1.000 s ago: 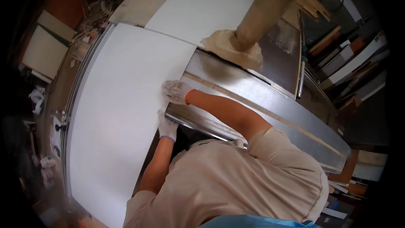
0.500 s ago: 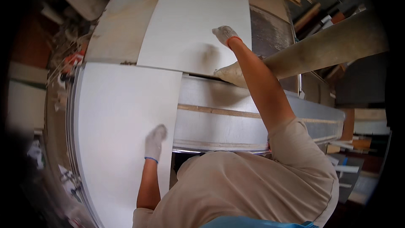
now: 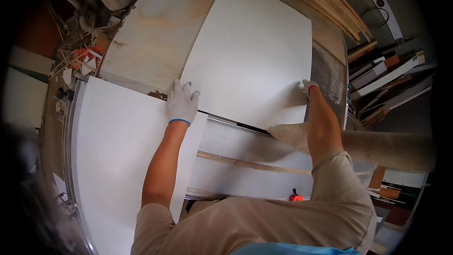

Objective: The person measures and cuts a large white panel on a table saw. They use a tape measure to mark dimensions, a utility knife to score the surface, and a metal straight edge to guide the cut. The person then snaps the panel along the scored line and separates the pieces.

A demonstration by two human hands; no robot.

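Two white panels lie on the saw table: the far panel (image 3: 250, 52) and the near-left panel (image 3: 122, 160). My left hand (image 3: 183, 103), in a white knit glove with a blue cuff, rests with fingers spread over the near panel's far edge. Its fingertips are beside the near-left corner of the far panel. At that panel's right edge is my right hand (image 3: 311, 86), gloved with a red cuff, closed on the edge with the thumb side over the white surface. Its other fingers are mostly hidden.
A pale dust hose (image 3: 377, 146) runs under my right forearm to the panel's near edge. A red tape measure (image 3: 296, 196) lies on the metal table (image 3: 245, 182) near my body. Wood strips (image 3: 325, 4) stand at the far right; offcuts (image 3: 391, 85) pile beyond the table.
My left hand has moved forward from the near panel's middle to its far edge. My right hand has gone from above the far panel to its right edge. The view has shifted.
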